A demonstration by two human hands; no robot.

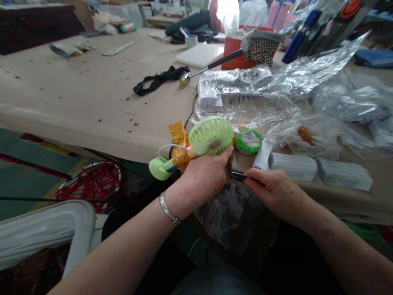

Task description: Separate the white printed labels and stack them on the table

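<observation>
My left hand (204, 177), with a silver bracelet at the wrist, is closed at the table's front edge, just below a light green fan (211, 136). At its fingertips is a small dark piece I cannot make out. My right hand (272, 189) pinches a thin dark tool (238, 176) that points left toward my left fingers. Orange tape (180, 153) is wrapped at the fan's base. A green round container (248, 141) with white contents stands right of the fan. Stacks of white labels (294, 165) lie beyond my right hand.
Clear plastic bags (251, 102) cover the table's right side. Behind them stands a red box (233, 48). A black cloth strip (159, 80) lies mid-table. Below the edge hangs a bag of clear scraps (233, 215); a white bin (84, 217) is at lower left.
</observation>
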